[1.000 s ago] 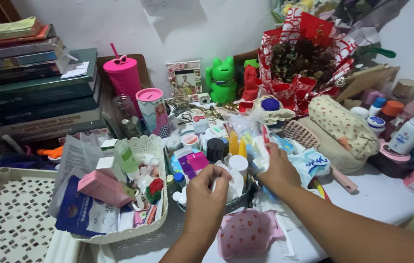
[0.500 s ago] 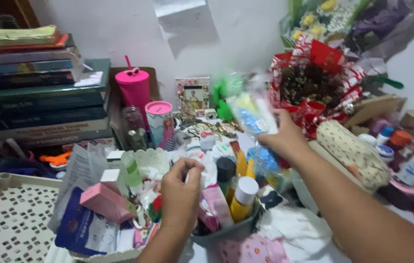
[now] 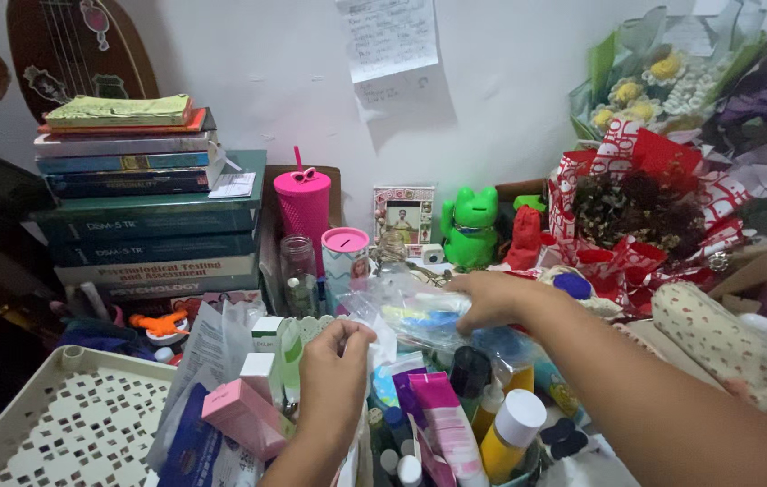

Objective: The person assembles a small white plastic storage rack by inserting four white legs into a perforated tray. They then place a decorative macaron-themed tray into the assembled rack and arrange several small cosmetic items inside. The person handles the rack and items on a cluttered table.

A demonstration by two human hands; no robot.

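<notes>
Clear plastic bag (image 3: 410, 311) at mid-frame, pinched by right hand (image 3: 492, 298) and left hand (image 3: 334, 361) fingers, wants lifting level, clear of the bottles (image 3: 492, 424).

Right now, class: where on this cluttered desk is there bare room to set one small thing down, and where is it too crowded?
Free: the cream perforated tray, bare, left of the pink box and below the book stack. Crowded: the tubes and bottles under the left hand and right hand, which hold a clear plastic bag, and the back row around the green frog figure.
</notes>
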